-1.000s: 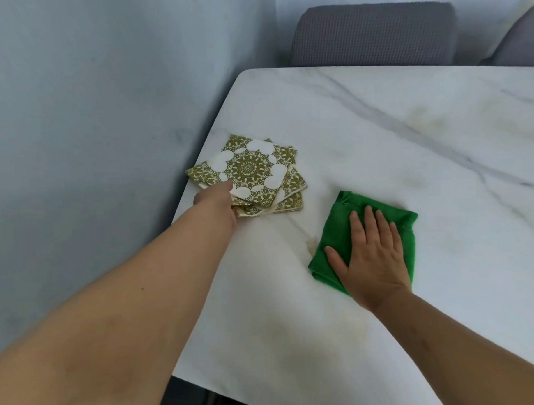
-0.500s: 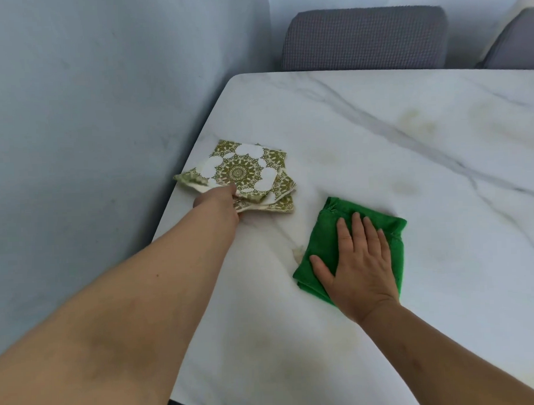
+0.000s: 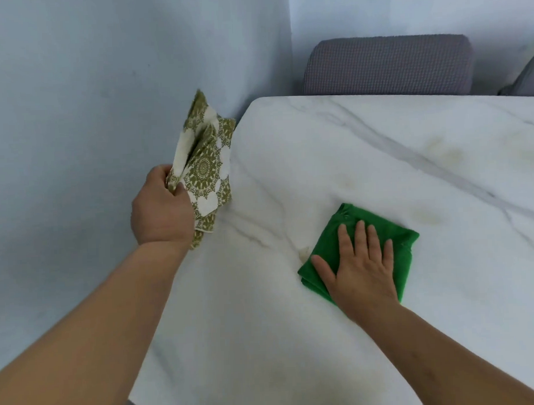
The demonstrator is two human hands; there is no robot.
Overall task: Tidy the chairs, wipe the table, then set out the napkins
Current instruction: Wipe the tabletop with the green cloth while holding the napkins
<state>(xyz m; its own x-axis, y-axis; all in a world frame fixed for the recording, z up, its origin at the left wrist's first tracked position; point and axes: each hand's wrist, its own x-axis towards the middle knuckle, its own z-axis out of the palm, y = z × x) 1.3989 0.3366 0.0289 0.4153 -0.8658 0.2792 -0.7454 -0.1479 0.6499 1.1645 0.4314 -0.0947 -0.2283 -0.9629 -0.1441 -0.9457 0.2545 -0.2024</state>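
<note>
1. Napkins (image 3: pixel 205 168): green-and-white patterned bunch, gripped in the clenched left hand (image 3: pixel 161 210), held upright over the table's left edge, beside the wall (image 3: pixel 75 118).
2. Green cloth (image 3: pixel 345 227): folded, laid on the marble table (image 3: pixel 379 153), pressed flat under the right hand (image 3: pixel 363 271), fingers straight.
3. Grey chair (image 3: pixel 388 66): placed at the table's far edge.

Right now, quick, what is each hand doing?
Left hand: closed, gripping the patterned napkins, lifted off the table.
Right hand: open, fingers flat, pressing the green cloth on the table.
</note>
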